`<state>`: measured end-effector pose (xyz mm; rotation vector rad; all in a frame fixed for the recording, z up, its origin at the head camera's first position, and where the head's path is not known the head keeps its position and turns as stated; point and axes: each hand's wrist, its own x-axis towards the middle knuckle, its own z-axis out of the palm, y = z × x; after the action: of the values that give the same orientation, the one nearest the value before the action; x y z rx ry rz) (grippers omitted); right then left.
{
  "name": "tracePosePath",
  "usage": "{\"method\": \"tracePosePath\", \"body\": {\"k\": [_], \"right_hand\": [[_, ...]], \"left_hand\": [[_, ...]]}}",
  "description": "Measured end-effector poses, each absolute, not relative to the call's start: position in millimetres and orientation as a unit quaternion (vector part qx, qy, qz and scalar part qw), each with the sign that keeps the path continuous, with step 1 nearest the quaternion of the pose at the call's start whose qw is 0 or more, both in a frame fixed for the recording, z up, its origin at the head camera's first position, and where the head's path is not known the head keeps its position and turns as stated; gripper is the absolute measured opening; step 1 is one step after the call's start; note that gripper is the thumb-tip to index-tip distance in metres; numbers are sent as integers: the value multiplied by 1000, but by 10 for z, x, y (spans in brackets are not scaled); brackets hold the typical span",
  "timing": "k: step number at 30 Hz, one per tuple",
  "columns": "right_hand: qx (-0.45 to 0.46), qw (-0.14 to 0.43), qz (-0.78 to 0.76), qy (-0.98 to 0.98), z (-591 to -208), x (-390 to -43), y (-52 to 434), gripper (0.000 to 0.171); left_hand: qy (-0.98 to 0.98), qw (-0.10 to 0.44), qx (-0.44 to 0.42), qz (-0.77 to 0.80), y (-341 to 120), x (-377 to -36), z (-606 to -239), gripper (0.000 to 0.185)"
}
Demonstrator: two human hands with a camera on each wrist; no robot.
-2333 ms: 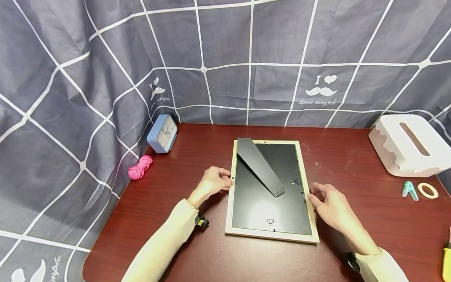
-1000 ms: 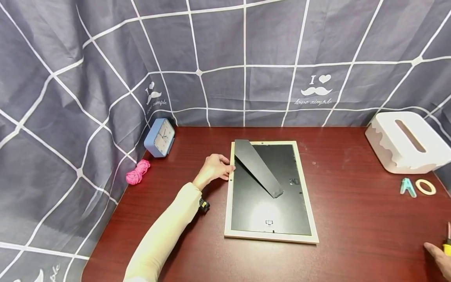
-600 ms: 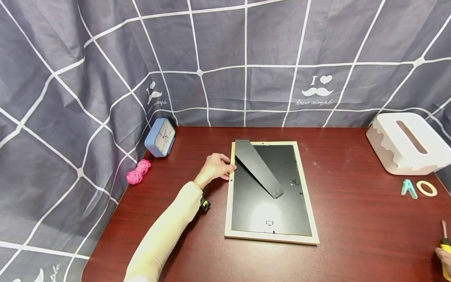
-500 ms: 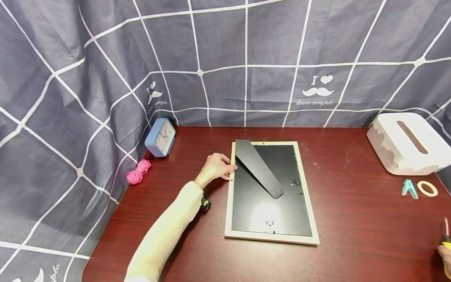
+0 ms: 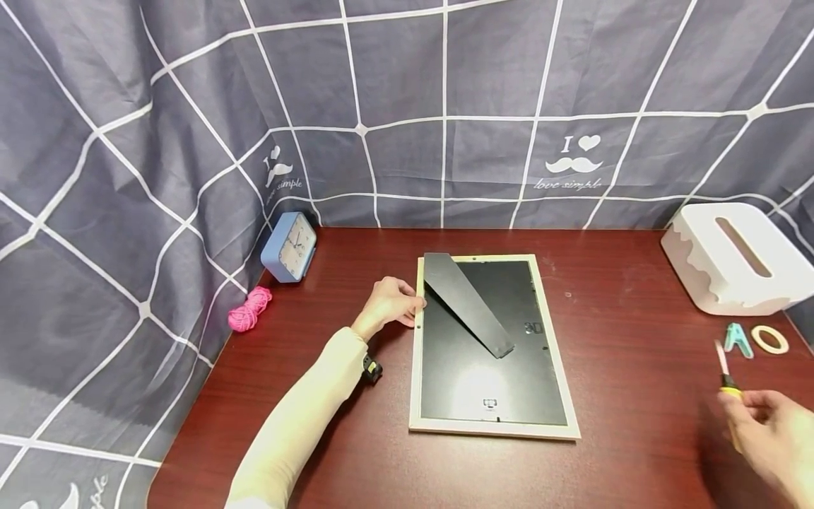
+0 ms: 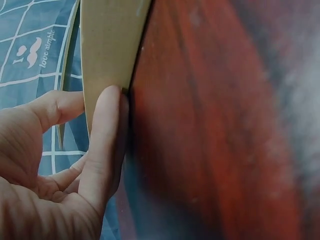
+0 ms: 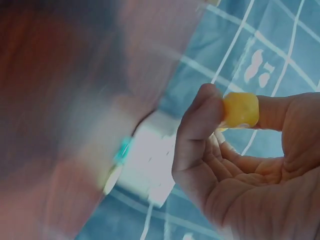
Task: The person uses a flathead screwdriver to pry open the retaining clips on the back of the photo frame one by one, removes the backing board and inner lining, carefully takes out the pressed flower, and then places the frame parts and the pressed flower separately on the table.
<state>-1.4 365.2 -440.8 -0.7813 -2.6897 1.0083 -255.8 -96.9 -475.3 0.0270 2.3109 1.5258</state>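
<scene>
1. Head view is showing you steadying the frame (image 5: pixel 492 346) with your left hand (image 5: pixel 386 305), fingertips resting against its left edge near the far corner; the frame is lying face down at the middle of the desk (image 5: pixel 636 396), its black stand (image 5: pixel 467 302) slanting across the backing.
2. Left wrist view is showing your thumb (image 6: pixel 102 145) pressing flat along the pale frame edge (image 6: pixel 111 45), the other fingers curling loosely beside it, so you are bracing rather than gripping.
3. Your right hand (image 5: pixel 766 435) is hovering over the desk's near right corner, pinching a small screwdriver (image 5: pixel 725 371) with a yellow handle and pinkish shaft; the right wrist view is showing the yellow handle (image 7: pixel 240 110) caught between thumb and forefinger.
4. You are, by my judgement, bringing the tool over to the frame's back; the next move is likely calling for a tip placed on one of the small tabs along the backing's rim, with your left hand holding the frame from sliding.
5. Writing: the cloth (image 5: pixel 572 164) behind the desk's far edge is reading "I", a heart, a moustache, and "love simple". A small mark on the backing is staying too small to read.
6. A clock (image 5: pixel 291 246), pink cord (image 5: pixel 249 309), tissue box (image 5: pixel 738 258), clip (image 5: pixel 736 339) and tape ring (image 5: pixel 769 339) are sitting at the desk's edges.
</scene>
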Motion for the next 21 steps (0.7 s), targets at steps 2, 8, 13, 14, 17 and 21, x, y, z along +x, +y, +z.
{"method": "tracePosePath", "body": {"k": [2,8,13,14,17,21], "right_hand": [[-241,47,269,-931,-4442,-78,3677,48],[-167,17,237,-957,-4371,-233,3408,42],[-111,9,286,-952,-4330,-304,3074,34],[-102,6,296,-950,-4324,-319,3004,33],[-79,5,315,-946,-4300,-382,2779,26],[-46,-8,336,-941,-4271,-475,2494,20]], "left_hand": [[817,186,4,546,-973,-2540,-4766,21],[810,188,-18,554,-968,-2451,-4772,23],[795,198,-38,573,-969,-2355,-4770,22],[791,198,-42,577,-968,-2331,-4769,22],[781,195,-51,592,-952,-2262,-4785,22],[763,189,-68,614,-905,-2156,-4818,25]]}}
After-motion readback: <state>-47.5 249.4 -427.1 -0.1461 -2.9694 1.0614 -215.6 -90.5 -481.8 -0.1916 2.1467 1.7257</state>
